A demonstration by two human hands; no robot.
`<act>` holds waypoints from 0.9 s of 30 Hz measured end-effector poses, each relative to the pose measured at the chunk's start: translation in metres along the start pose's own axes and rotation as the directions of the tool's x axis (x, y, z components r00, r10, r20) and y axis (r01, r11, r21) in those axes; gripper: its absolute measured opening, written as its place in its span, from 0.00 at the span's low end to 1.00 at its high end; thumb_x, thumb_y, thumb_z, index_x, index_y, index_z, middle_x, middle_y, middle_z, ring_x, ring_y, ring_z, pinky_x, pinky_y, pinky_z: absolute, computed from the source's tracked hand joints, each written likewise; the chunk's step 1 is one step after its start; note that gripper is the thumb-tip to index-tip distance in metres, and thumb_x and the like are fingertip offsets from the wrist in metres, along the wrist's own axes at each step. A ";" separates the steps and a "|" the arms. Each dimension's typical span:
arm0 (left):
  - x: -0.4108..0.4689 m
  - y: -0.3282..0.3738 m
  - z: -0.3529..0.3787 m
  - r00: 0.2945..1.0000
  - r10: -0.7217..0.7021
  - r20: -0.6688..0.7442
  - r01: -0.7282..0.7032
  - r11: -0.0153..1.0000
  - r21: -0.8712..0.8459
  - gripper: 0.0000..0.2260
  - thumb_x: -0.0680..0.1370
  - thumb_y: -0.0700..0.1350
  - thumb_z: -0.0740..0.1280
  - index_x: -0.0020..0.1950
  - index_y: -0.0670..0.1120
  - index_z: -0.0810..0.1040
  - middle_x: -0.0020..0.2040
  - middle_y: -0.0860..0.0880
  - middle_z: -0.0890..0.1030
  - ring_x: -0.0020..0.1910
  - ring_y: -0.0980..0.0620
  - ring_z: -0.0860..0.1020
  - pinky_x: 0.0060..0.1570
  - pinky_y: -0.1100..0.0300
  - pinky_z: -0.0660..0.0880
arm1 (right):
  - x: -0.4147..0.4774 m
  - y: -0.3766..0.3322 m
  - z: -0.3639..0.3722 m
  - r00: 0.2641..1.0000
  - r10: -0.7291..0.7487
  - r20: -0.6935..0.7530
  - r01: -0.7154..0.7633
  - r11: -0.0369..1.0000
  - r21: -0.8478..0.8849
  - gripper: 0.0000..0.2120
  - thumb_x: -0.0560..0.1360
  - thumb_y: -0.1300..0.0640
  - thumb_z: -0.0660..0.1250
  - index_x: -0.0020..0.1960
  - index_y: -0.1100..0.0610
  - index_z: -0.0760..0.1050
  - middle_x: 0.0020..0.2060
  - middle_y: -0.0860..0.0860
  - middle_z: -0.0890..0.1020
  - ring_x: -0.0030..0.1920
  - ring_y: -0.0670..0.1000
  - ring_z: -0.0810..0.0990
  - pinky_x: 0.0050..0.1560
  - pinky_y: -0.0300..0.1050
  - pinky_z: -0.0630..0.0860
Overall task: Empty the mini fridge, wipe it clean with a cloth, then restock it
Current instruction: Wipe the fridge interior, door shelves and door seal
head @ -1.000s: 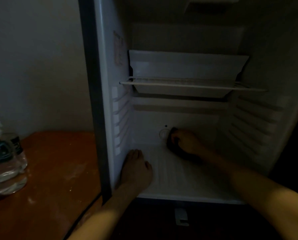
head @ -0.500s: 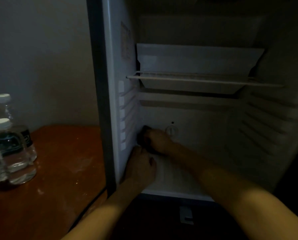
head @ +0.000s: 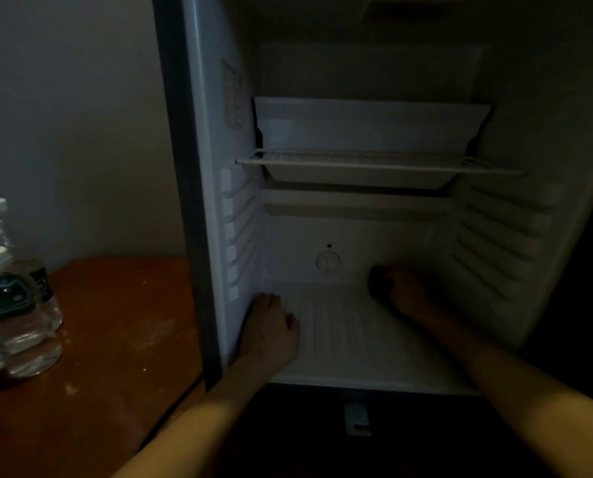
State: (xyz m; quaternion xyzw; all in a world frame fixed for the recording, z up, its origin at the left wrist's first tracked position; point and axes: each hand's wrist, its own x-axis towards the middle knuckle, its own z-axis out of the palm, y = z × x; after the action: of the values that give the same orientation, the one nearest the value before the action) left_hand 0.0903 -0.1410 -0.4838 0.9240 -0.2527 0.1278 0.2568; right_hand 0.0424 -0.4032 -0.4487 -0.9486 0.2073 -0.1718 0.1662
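Head view: the right hand (head: 408, 293) curls over a dark cloth (head: 377, 282), deep at 1 o'clock on the mini fridge (head: 339, 332) floor. The left hand (head: 270, 327) rests flat at 10 o'clock, well apart. The water bottles (head: 15, 305) stand at 9 o'clock on the table (head: 115, 322), nearer the left hand.

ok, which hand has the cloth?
The right hand: it grips the dark cloth at the back right of the fridge floor. The left hand rests on the floor by the left wall and holds nothing.
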 end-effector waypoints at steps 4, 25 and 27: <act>0.000 0.001 -0.001 1.000 -0.001 0.007 0.001 1.000 0.024 0.22 0.82 0.48 0.55 0.73 0.39 0.66 0.71 0.42 0.68 0.69 0.47 0.67 0.71 0.59 0.59 | -0.011 -0.001 -0.007 0.995 0.088 -0.042 -0.088 0.996 0.000 0.17 0.81 0.61 0.59 0.68 0.64 0.71 0.67 0.61 0.72 0.67 0.60 0.71 0.67 0.47 0.62; -0.028 0.008 -0.023 0.975 0.031 0.222 -0.067 0.986 0.154 0.26 0.84 0.50 0.47 0.79 0.42 0.46 0.80 0.46 0.47 0.78 0.51 0.48 0.76 0.58 0.42 | -0.072 -0.029 -0.010 0.929 -0.215 -0.301 0.264 0.955 0.135 0.13 0.79 0.65 0.62 0.62 0.58 0.76 0.60 0.55 0.78 0.64 0.57 0.75 0.61 0.33 0.63; -0.021 0.007 -0.020 0.967 0.051 0.248 -0.092 0.983 0.160 0.26 0.83 0.49 0.47 0.79 0.41 0.47 0.80 0.45 0.48 0.78 0.50 0.48 0.75 0.58 0.42 | -0.059 -0.055 -0.015 0.875 -0.277 -0.396 0.354 0.925 0.135 0.14 0.78 0.61 0.66 0.62 0.54 0.79 0.62 0.55 0.79 0.64 0.54 0.76 0.67 0.43 0.67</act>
State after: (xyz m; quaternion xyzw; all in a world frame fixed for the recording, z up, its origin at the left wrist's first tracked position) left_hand 0.0669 -0.1267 -0.4715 0.9415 -0.3036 0.0442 0.1391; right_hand 0.0043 -0.3329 -0.4290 -0.8981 0.0577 -0.3924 0.1899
